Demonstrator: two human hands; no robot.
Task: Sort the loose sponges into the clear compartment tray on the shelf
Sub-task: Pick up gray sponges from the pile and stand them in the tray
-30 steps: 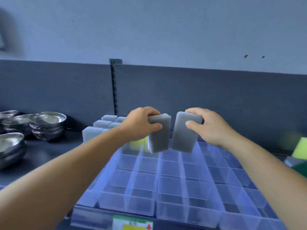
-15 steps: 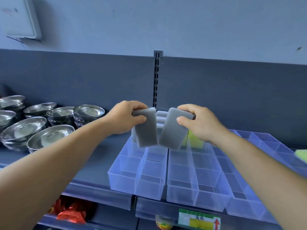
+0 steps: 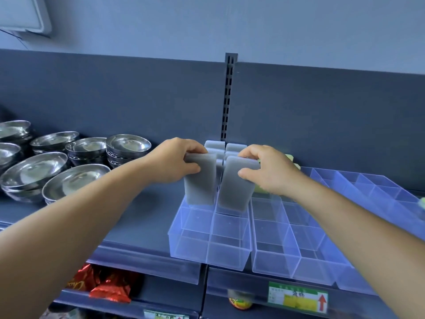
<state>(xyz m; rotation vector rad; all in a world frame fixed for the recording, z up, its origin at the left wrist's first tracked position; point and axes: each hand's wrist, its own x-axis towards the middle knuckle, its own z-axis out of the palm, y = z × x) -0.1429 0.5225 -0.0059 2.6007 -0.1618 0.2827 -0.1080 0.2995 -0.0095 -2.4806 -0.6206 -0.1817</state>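
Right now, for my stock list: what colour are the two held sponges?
Both sponges are grey, clearest in the head view.

The dark shelf point(image 3: 147, 210) carries stacked steel bowls point(image 3: 76, 180) at its left — and clear compartment trays point(image 3: 209, 245) side by side toward the right.

Your right hand point(image 3: 269, 171) hid most of the yellow-green sponge point(image 3: 290, 157) behind it; the tray point(image 3: 368, 187) ran off the shelf's right edge, cut by the frame.
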